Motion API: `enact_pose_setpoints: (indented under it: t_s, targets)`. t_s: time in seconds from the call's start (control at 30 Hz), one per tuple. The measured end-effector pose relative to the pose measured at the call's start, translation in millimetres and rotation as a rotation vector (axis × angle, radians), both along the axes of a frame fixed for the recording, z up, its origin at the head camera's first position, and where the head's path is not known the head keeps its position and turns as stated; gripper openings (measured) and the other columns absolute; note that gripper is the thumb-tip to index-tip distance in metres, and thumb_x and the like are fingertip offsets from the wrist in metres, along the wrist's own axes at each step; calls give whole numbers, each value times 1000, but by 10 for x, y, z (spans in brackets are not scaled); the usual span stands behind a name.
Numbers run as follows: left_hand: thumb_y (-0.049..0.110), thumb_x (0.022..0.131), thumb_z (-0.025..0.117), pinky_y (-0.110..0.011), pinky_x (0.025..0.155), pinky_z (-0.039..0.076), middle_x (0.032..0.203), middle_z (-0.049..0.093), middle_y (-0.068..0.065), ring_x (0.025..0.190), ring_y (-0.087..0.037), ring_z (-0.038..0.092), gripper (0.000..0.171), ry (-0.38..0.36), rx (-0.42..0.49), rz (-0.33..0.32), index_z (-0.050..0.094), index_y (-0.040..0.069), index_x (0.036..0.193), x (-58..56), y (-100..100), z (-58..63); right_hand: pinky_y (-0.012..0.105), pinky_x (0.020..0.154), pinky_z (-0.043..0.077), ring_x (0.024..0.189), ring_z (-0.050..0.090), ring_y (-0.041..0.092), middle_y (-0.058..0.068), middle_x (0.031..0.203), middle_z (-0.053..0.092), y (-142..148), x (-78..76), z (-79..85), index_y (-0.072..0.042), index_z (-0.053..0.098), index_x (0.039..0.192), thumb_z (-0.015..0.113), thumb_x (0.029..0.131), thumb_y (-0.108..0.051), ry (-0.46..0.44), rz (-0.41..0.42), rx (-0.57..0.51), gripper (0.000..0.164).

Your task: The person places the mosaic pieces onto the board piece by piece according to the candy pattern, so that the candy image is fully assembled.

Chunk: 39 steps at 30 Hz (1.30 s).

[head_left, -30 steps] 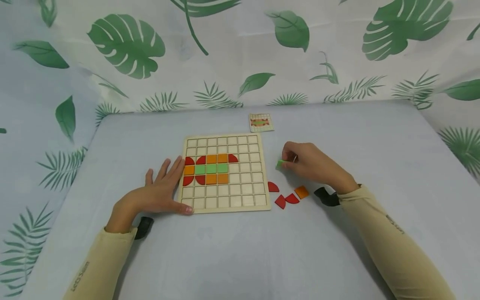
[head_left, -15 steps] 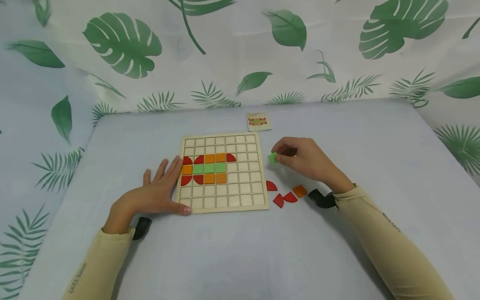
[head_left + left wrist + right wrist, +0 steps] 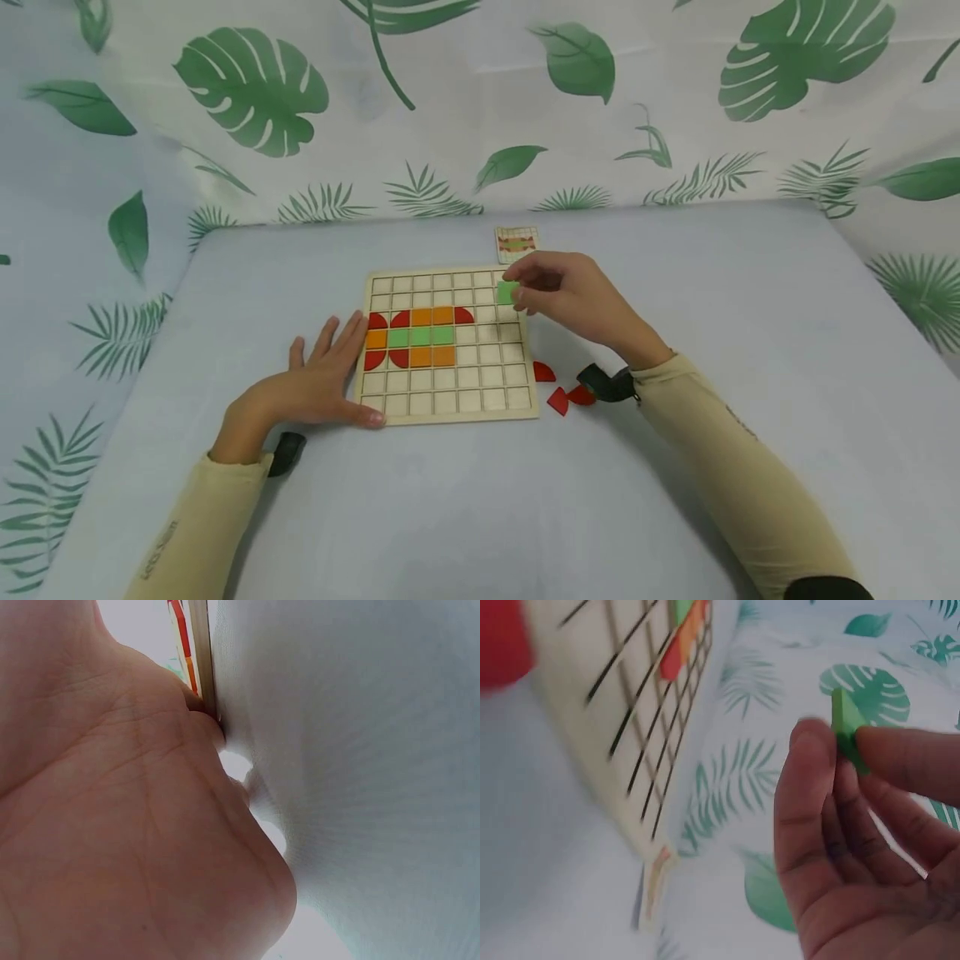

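Note:
My right hand (image 3: 573,296) pinches a green square tile (image 3: 507,292) between thumb and fingertips, held above the upper right of the wooden grid board (image 3: 480,404). In the right wrist view the same green tile (image 3: 847,727) is seen nearly edge-on, apart from the board (image 3: 592,780). My left hand (image 3: 318,383) lies with spread, straight fingers against the board's left side, its thumb at the lower left corner. On the board, a row of green tiles (image 3: 421,336) runs between orange squares (image 3: 432,316) and red quarter-round tiles (image 3: 464,316).
A small pattern card (image 3: 517,240) lies behind the board. Loose red quarter-round tiles (image 3: 558,402) rest on the table right of the board, partly under the right wrist's black camera (image 3: 606,382). A leaf-print cloth (image 3: 450,108) hangs at the back.
My right hand has carried the green tile from the table on the right, leftward over the board. Its wrist now hides the loose orange tile. My left hand stays put.

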<state>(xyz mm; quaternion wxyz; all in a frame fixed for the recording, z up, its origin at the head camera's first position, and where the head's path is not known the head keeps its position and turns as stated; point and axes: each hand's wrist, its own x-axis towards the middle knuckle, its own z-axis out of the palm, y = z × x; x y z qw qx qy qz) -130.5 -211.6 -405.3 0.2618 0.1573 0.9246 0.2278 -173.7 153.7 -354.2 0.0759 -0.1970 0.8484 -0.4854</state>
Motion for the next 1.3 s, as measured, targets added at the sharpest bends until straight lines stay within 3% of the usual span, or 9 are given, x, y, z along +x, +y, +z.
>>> enact_pose_setpoints:
  t_s: [0.27,0.73,0.9,1.3]
  targets:
    - [61,80,89,-75,115,-17,178,-14,-15,159,-43,-22,144,0,3,-11,-9,6,171,-3,-3,14,48,84,57,88,71,36,13,96,74,-271,-78,-94,0,73,113,69,98,-4,-63,-15,-58,16]
    - [62,79,88,-74,116,-18,178,-14,-15,159,-43,-22,144,-1,-14,-1,-8,6,171,-12,-41,-19,38,82,53,83,67,26,9,93,72,-460,-101,-320,-4,76,112,65,99,-4,-147,14,94,18]
    - [62,79,88,-74,116,-18,178,-14,-15,159,-43,-22,144,-3,-14,-3,-8,7,171,-23,-31,-16,38,85,52,91,64,24,7,97,73,-474,-97,-377,-4,76,112,67,99,-5,-128,23,155,16]
    - [60,80,89,-73,116,-19,178,-15,-14,159,-42,-23,144,-9,-1,-6,-9,5,171,-21,-39,4,39,87,51,95,63,24,6,99,72,-497,-119,-464,-6,77,109,71,99,-6,-110,44,168,11]
